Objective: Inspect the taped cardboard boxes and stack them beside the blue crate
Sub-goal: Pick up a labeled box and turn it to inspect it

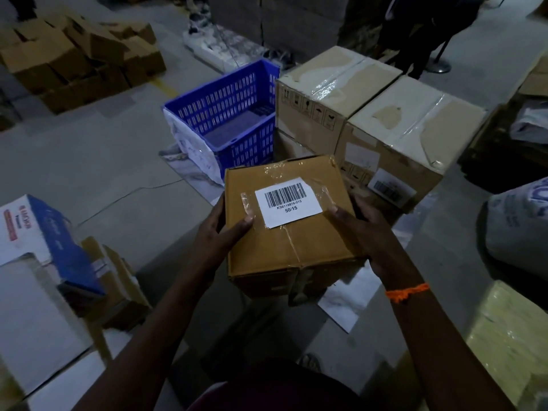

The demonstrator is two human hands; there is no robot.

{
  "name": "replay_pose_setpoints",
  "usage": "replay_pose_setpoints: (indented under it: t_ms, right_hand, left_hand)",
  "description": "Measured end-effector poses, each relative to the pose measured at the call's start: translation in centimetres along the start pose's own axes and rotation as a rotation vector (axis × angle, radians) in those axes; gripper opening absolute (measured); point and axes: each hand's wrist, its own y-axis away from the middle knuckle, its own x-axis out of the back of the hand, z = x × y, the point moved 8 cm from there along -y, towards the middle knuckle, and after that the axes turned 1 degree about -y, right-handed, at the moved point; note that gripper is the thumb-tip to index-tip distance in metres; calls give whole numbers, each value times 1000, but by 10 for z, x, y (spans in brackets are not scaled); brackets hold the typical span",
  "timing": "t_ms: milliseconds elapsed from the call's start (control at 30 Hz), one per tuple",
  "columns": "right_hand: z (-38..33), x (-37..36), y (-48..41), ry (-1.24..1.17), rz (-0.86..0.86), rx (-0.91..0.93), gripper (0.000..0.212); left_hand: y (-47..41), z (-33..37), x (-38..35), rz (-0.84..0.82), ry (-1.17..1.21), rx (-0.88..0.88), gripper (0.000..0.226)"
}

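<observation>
I hold a small brown cardboard box (292,241) in mid-air at the centre, its top taped and carrying a white barcode label (289,202). My left hand (221,235) grips its left side, thumb on top. My right hand (366,232) grips its right side, an orange thread on that wrist. Just beyond the box stands the blue crate (225,120), tilted and with nothing showing inside. Right of the crate stand two large taped cardboard boxes (332,93) (415,134), side by side and touching.
A blue-and-white carton (44,232) and white boxes (35,321) lie at the left. Several brown boxes (80,60) are heaped at the far left. A white sack (522,226) and a yellowish wrapped package (513,330) sit at the right. A person's legs (421,34) stand behind.
</observation>
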Motion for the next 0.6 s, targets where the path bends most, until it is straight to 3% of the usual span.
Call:
replay_pose_setpoints:
  t_ms: [133, 300, 467, 600]
  right_hand:
    - [-8, -13, 9, -48, -74, 81, 52]
    - [-1, -12, 7, -32, -85, 190, 75]
    - [37, 1, 9, -113, -52, 157, 70]
    - [68, 20, 19, -307, 24, 85, 45]
  left_hand:
    - [12, 2, 13, 42, 37, -79, 92]
    - [26, 0, 22, 85, 93, -169, 98]
    - [41, -18, 12, 99, 165, -153, 75]
    - [50, -26, 0, 119, 192, -83, 54]
